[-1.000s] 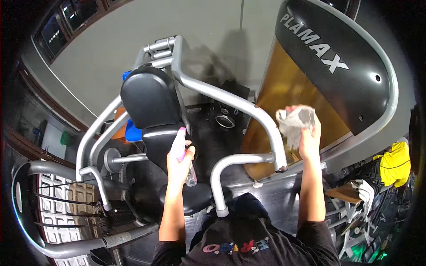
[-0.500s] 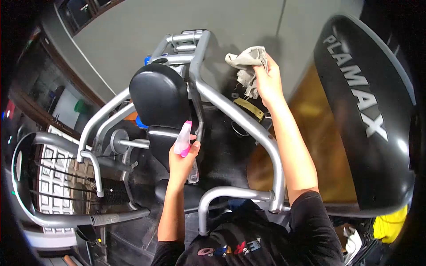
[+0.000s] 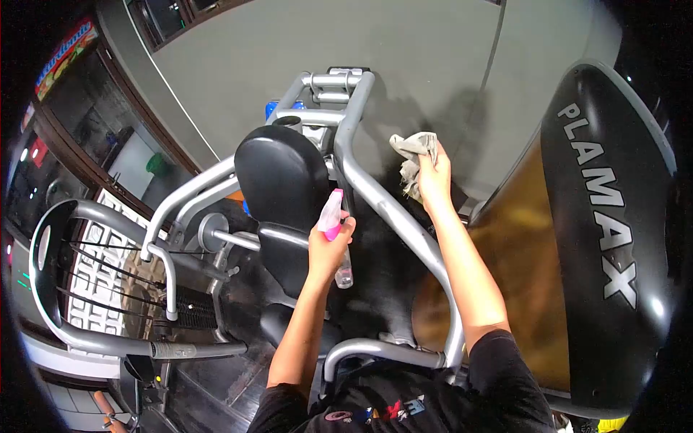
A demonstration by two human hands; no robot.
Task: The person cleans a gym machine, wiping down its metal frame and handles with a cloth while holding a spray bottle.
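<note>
My left hand (image 3: 330,249) is closed round a clear spray bottle (image 3: 344,274) with a pink and white head, in front of the black seat of a gym machine. The machine's black padded backrest (image 3: 280,175) stands just beyond, to the left. My right hand (image 3: 435,179) pinches a crumpled, greyish-white cloth (image 3: 416,150), which hangs in the air over the machine's right side. A silver tube frame (image 3: 393,211) curves down beneath that hand, and the cloth does not appear to touch it.
A black and gold panel lettered PLAMAX (image 3: 595,209) rises at the right. Behind the machine is a grey wall (image 3: 433,58). On the left, a silver looped frame (image 3: 108,346) stands before white latticed blocks (image 3: 97,289). A glass door (image 3: 97,115) is at the upper left.
The view has turned. My right hand has carried the cloth from in front of the gold panel leftward to over the machine's frame. My left hand still holds the bottle near the seat.
</note>
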